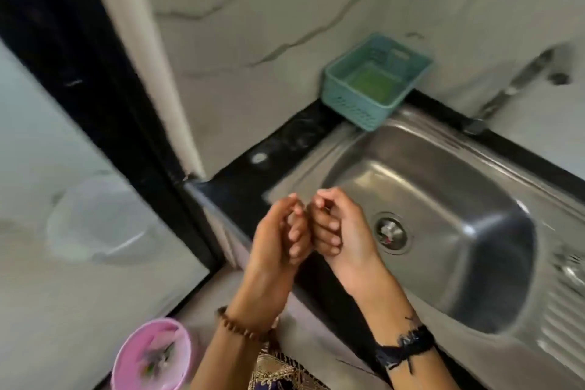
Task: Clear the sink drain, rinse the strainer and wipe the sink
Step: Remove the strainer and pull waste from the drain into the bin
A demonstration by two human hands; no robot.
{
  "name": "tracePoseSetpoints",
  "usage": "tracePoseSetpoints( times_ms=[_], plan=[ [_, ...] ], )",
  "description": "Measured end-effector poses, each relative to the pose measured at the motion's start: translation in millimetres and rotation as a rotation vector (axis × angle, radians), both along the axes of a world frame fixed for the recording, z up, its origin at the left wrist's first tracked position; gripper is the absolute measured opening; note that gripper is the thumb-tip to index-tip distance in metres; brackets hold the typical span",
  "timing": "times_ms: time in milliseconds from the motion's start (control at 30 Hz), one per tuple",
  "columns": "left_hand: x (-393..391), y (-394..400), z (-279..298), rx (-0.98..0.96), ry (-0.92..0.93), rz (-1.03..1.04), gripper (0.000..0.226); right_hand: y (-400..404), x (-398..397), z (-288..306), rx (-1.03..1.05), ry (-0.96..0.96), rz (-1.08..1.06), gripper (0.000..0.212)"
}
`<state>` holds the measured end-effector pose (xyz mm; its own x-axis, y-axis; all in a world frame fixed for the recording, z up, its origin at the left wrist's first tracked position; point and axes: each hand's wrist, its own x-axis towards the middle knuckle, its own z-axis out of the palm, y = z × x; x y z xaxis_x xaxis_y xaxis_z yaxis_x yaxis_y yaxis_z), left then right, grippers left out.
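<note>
Both hands, left hand (281, 231) and right hand (335, 225), curled empty and knuckles together before the steel sink (474, 263), probably poised to start on its strainer (390, 232)

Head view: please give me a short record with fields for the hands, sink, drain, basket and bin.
left hand: fingers curled, holds nothing, palm up
right hand: fingers curled, holds nothing, beside the left hand
sink: steel, basin looks bare
drain: strainer seated in it
basket: teal, at the sink's far corner, something green inside
bin: pink, on the floor, scraps inside
tap: blurred, no water seen
</note>
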<state>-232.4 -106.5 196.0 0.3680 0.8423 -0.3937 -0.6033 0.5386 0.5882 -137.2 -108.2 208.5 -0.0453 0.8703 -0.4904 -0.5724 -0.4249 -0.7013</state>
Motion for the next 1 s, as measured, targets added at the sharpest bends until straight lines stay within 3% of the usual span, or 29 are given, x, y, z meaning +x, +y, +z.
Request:
tracePoseSetpoints(
  times_ms=[100,233,300,367,467,567,767,1000],
  plan=[
    [71,25,0,-0.022,0.053,-0.226,0.043,5,65,1,-0.013,-0.015,-0.239,0.035],
    [157,64,-23,0.026,0.353,-0.535,0.035,18,142,-31,-0.095,-0.143,-0.434,0.032],
    [186,83,-48,0.213,0.646,-0.65,0.031,24,172,-58,-0.206,-0.304,-0.492,0.029],
    [212,101,-81,0.517,0.984,-0.748,0.021,27,199,-92,-0.354,-0.516,-0.491,0.023],
    [232,125,-134,0.894,1.412,-0.929,0.019,26,224,-147,-0.505,-0.849,-0.323,0.016],
    [250,140,-183,1.166,1.486,-1.118,0.02,31,237,-194,-0.631,-1.08,-0.098,0.027],
    [271,141,-246,1.548,1.521,-1.439,0.031,48,242,-246,-0.704,-1.418,0.189,0.029],
    [274,136,-258,1.605,1.522,-1.447,0.026,50,239,-269,-0.657,-1.574,0.275,0.029]
  ],
)
